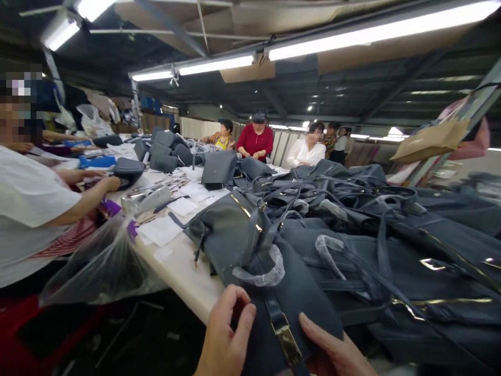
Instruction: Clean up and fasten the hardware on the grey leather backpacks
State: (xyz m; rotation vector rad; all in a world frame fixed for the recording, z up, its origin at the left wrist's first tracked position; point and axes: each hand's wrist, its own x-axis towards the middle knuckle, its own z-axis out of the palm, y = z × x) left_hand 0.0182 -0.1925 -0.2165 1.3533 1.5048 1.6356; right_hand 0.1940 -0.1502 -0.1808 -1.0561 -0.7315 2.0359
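A dark blue-grey leather backpack (270,261) lies right in front of me, with a carry handle (263,271) wrapped in clear plastic and a strap with a gold buckle (287,339). My right hand (332,347) grips the flap's right edge beside the buckle, thumb on top and fingers mostly hidden beneath. At the flap's left edge is my left hand (229,329), its fingers curled in toward the thumb. What its fingertips pinch, if anything, is hidden. More dark bags (352,245) are heaped against this one on the right.
The long pale table (188,287) carries papers (162,230) and dark pouches (166,149). A clear plastic bag (105,266) hangs at its left edge near a co-worker in a white shirt (31,209). Other people, one in a red top (254,143), work across the table.
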